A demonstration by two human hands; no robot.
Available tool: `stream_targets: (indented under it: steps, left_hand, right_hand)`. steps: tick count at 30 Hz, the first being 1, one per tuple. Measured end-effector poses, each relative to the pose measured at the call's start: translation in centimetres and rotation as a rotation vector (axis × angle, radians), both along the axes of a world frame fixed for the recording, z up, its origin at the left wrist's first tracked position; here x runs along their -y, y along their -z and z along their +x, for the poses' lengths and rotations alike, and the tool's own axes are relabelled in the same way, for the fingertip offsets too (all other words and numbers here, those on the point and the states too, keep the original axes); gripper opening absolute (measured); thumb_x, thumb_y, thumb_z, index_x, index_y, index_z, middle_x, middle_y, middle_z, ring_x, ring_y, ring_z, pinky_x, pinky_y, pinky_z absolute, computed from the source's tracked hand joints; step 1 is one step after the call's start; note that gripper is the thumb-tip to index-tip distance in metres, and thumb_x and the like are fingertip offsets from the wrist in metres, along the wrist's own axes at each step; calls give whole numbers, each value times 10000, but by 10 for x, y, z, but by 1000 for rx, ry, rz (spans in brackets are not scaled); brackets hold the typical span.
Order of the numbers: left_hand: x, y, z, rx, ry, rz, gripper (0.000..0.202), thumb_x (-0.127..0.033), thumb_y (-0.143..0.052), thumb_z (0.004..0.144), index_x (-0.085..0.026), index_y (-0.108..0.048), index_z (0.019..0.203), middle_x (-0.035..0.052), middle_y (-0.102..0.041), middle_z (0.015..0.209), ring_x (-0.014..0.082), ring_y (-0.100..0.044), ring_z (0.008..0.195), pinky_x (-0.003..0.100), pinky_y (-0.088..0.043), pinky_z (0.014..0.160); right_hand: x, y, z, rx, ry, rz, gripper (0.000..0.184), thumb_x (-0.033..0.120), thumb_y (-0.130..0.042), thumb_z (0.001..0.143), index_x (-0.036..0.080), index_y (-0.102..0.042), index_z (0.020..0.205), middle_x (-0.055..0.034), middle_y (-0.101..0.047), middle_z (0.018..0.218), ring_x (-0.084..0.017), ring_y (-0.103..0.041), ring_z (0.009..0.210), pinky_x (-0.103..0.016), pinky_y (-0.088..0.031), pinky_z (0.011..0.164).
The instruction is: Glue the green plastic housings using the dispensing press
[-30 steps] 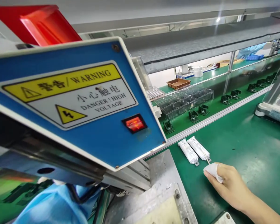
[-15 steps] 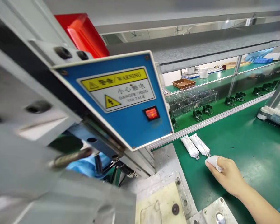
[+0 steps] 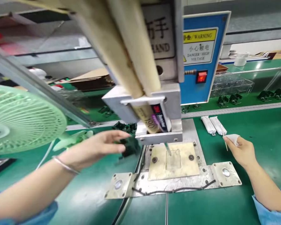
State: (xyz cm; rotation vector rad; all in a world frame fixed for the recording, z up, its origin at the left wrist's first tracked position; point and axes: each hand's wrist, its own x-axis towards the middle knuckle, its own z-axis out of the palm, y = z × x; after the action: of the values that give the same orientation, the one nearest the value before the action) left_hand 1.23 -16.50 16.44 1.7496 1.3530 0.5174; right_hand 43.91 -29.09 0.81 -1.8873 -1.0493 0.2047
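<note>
My left hand [image 3: 105, 144], a bracelet at its wrist, reaches in from the left. Between thumb and fingers it grips a dark plastic part [image 3: 132, 147], blurred by motion, left of the dispenser head. My right hand [image 3: 244, 151] is closed on a folded white wipe [image 3: 234, 139] and a thin wooden stick [image 3: 226, 144] that sticks out by the fingertips. Two white glue cartridges [image 3: 208, 125] lie just beyond it. In the middle, a glue cartridge [image 3: 152, 117] sits in the metal holder above a cream fixture plate [image 3: 173, 161] with a shallow pocket.
Round push buttons flank the fixture, one on the left [image 3: 118, 184] and one on the right [image 3: 226, 172]. A green fan [image 3: 25, 118] stands at left. Behind are a blue warning box [image 3: 196, 90] and several dark parts on the conveyor [image 3: 250, 107]. Black cable [image 3: 175, 190] crosses the fixture base.
The view has swung left and back, bringing the dispenser, fixture and fan into sight. My left hand now shows with the dark part. My right hand still grips the wipe and stick.
</note>
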Motion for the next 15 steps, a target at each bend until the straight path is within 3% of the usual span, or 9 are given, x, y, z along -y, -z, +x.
stream_targets:
  steps: [2, 3, 5, 9, 15]
  left_hand:
    - [24, 19, 3, 164, 140, -454, 589, -493, -905, 526, -172, -676, 963, 50, -747, 938, 235, -700, 859, 363, -553, 780]
    - [35, 29, 10, 227, 181, -587, 609, -416, -938, 471, -178, -666, 961, 48, -739, 943, 225, -694, 867, 340, -545, 779]
    - [52, 46, 31, 281, 187, -681, 619, -328, -952, 432, -165, -648, 947, 36, -710, 886, 191, -675, 815, 295, -527, 727]
    - [54, 64, 68, 300, 217, -629, 625, -291, -944, 419, -149, -615, 931, 41, -679, 870, 185, -651, 826, 308, -522, 749]
    - [29, 76, 80, 300, 268, -381, 691, -320, -934, 478, -178, -533, 1022, 69, -621, 1043, 184, -605, 858, 351, -497, 773]
  right_hand:
    - [0, 2, 1, 13, 32, -12, 483, 672, -599, 705, 233, -533, 515, -27, -546, 510, -189, -514, 505, -308, -389, 498]
    - [-1, 3, 2, 24, 42, -18, 494, 680, -595, 701, 235, -514, 501, -25, -531, 500, -183, -499, 496, -307, -382, 491]
    - [-1, 5, 6, 50, 60, -26, 517, 701, -586, 693, 239, -486, 481, -20, -501, 480, -175, -473, 484, -304, -366, 475]
    - [-2, 8, 14, 87, 85, -26, 568, 737, -572, 687, 243, -434, 443, 2, -415, 438, -155, -409, 452, -295, -320, 435]
    - [-2, 13, 17, 69, 85, -14, 574, 735, -600, 690, 226, -458, 467, 10, -432, 452, -151, -424, 468, -290, -340, 450]
